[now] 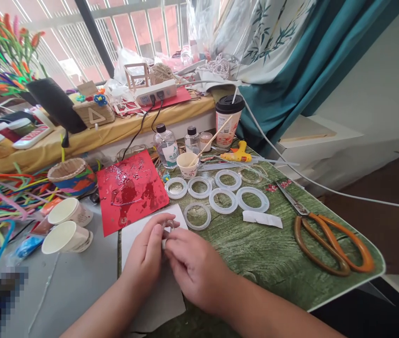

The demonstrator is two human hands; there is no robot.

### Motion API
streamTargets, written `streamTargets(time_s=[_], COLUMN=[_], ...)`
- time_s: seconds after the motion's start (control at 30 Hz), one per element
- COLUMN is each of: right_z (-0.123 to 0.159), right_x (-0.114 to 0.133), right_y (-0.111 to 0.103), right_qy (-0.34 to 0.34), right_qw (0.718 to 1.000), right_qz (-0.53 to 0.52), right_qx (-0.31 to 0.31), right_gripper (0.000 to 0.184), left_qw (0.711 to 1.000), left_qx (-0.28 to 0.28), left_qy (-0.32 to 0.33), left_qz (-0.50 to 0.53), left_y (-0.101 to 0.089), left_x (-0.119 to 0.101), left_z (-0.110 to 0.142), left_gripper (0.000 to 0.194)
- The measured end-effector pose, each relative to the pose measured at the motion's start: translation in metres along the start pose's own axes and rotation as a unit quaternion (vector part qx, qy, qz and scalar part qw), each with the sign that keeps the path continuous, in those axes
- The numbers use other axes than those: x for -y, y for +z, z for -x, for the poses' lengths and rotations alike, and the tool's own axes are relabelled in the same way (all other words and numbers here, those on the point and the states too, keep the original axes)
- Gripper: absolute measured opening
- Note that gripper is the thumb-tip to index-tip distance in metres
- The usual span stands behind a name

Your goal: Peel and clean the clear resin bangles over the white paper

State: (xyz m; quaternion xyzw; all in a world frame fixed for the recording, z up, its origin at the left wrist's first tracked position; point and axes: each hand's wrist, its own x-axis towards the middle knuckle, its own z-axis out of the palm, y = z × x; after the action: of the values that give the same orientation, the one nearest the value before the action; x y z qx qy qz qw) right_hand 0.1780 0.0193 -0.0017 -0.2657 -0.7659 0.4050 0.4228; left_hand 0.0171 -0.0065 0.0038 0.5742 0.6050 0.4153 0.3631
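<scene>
My left hand [146,249] is closed around a small clear, ring-like piece [168,225], mostly hidden by the fingers. My right hand [195,265] meets it from the right, its fingers curled and pinched at the same piece. A bit of something white [164,244] shows at the right fingertips; its kind is unclear. Both hands are above a white sheet of paper [160,300]. Just beyond them lie several translucent silicone ring molds, the nearest mold [197,228] close to the right knuckles. A folded white strip [263,219] is to their right.
Large orange-handled scissors [336,244] lie at right. A red sheet [129,188] with glossy wet patches is at left, near two tipped paper cups [58,238]. Behind stand an upright cup with a stick [187,164], bottles [167,148], a yellow glue gun [238,152] and a lidded drink cup [226,122].
</scene>
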Motion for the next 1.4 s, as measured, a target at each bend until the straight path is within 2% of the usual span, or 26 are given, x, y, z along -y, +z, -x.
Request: streamTargets(time_s=[0.03, 0.13, 0.17, 0.27, 0.4, 0.5, 0.63, 0.77, 0.8, 0.9, 1.0, 1.07, 1.17, 1.2, 1.23, 1.33, 1.4], right_z=[0.0, 0.0, 0.001, 0.001, 0.001, 0.001, 0.002, 0.002, 0.001, -0.002, -0.004, -0.003, 0.0, 0.0, 0.0, -0.003, -0.005], right_x=[0.0, 0.001, 0.001, 0.0, -0.002, -0.002, -0.001, -0.001, -0.002, -0.006, -0.008, -0.006, -0.003, -0.002, -0.001, -0.002, -0.002], right_y=[0.0, 0.0, 0.0, 0.0, 0.001, 0.001, 0.001, 0.004, 0.005, 0.005, 0.002, 0.0, -0.001, -0.001, -0.001, -0.001, -0.003], right_qy=[-0.011, 0.04, 0.038, -0.036, 0.012, -0.055, 0.001, -0.041, -0.018, 0.111, 0.207, 0.179, 0.041, 0.028, 0.044, 0.169, 0.182], right_qw=[1.0, 0.998, 0.999, 0.999, 0.998, 0.998, 0.999, 0.999, 1.0, 0.99, 0.969, 0.977, 0.998, 0.999, 0.997, 0.972, 0.968], right_qz=[0.0, 0.003, 0.001, -0.002, 0.013, 0.021, 0.035, 0.015, 0.003, -0.041, -0.105, -0.101, -0.046, -0.047, -0.064, -0.149, -0.161], right_qx=[0.006, -0.044, -0.038, 0.018, -0.056, 0.008, -0.04, 0.012, -0.002, -0.079, -0.086, -0.065, -0.004, -0.002, -0.012, -0.069, -0.064], right_gripper=[0.025, 0.027, 0.026, 0.021, 0.026, 0.023, 0.026, 0.024, 0.025, 0.028, 0.024, 0.025, 0.026, 0.026, 0.025, 0.024, 0.024], left_qw=[1.0, 0.999, 0.999, 0.999, 0.999, 1.0, 1.0, 0.999, 0.999, 1.0, 0.998, 0.996, 0.997, 0.996, 0.994, 0.983, 0.984], left_qx=[-0.003, 0.009, 0.012, 0.007, 0.015, -0.01, 0.007, 0.004, 0.005, 0.025, 0.053, 0.049, 0.02, 0.024, 0.038, 0.086, 0.074], left_qy=[0.004, 0.022, 0.025, 0.024, 0.016, -0.016, -0.011, -0.024, -0.028, -0.01, 0.038, 0.059, 0.063, 0.074, 0.091, 0.142, 0.135], left_qz=[-0.003, -0.026, -0.029, -0.025, -0.03, 0.006, 0.0, 0.029, 0.026, 0.001, -0.024, -0.038, -0.034, -0.035, -0.043, -0.081, -0.085], left_y=[0.0, 0.0, 0.0, 0.0, -0.001, -0.001, 0.0, 0.002, 0.002, 0.003, 0.002, 0.0, -0.002, -0.002, -0.002, -0.002, -0.001], left_x=[0.0, 0.0, -0.001, -0.003, -0.006, -0.005, -0.003, -0.002, -0.001, 0.003, 0.007, 0.008, 0.007, 0.007, 0.006, 0.006, 0.007], left_z=[0.0, 0.002, 0.003, 0.004, 0.001, 0.0, 0.0, -0.001, -0.001, -0.001, 0.0, 0.001, 0.003, 0.004, 0.004, 0.003, 0.002], left_gripper=[0.045, 0.041, 0.041, 0.042, 0.042, 0.045, 0.043, 0.047, 0.048, 0.048, 0.045, 0.044, 0.04, 0.04, 0.04, 0.041, 0.045])
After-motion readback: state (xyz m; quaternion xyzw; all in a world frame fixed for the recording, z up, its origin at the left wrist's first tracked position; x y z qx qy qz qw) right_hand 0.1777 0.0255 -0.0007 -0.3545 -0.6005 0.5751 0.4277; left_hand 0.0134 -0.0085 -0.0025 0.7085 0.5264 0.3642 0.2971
